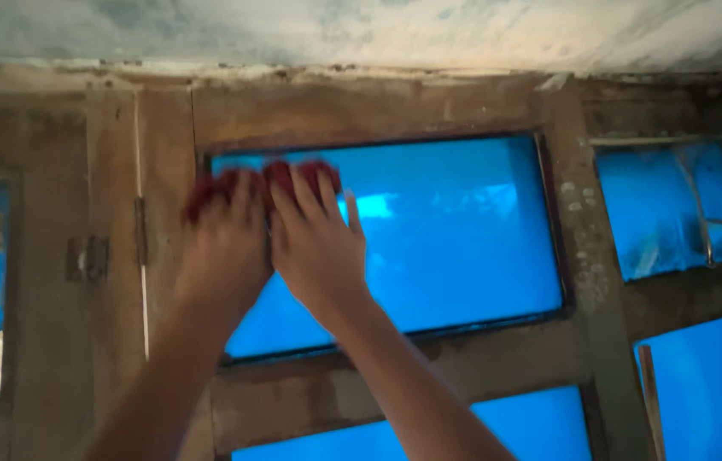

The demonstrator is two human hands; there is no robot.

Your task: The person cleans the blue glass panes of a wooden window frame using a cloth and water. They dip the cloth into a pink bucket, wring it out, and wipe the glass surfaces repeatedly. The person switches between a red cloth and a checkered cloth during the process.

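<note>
Fingers (pixel 241 192) of both hands lie flat, pressing a crumpled red cloth (pixel 280 175) on the blue glass pane (pixel 455 248), upper left of frame; even pressure into the worn wooden frame (pixel 378 107) corners would serve best.

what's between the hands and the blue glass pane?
A red cloth, pressed flat under the left hand and right hand against the blue pane; head view shows it.

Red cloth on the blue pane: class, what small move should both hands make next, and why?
Probably slide the red cloth rightward along the blue pane. Left hand and right hand press it flat in the top-left corner, and the pane stretches uncovered to their right.
</note>
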